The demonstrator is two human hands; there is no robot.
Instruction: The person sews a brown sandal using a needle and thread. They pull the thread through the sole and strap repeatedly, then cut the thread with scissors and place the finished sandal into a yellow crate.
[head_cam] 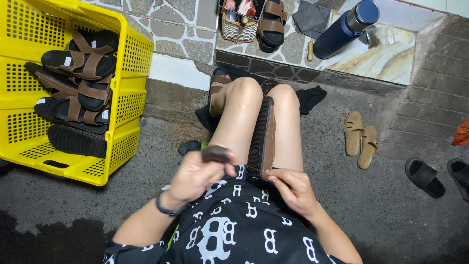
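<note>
hands (244, 183) closed, gripping tool (216, 154), sandal (262, 139)

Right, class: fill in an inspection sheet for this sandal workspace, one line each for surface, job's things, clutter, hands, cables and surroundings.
Surface: grey concrete floor, dark wet patch at the lower left.
Job's things: sandal standing on edge between the person's knees, black sole facing left; small dark tool.
Clutter: yellow crate of brown-strapped sandals; wicker basket; blue flask; tan slippers; black slippers.
Hands: left hand closed on the tool; right hand pinching the sandal's near end.
Cables: nothing seen.
Surroundings: stone-patterned step; brick wall at the right.
</note>
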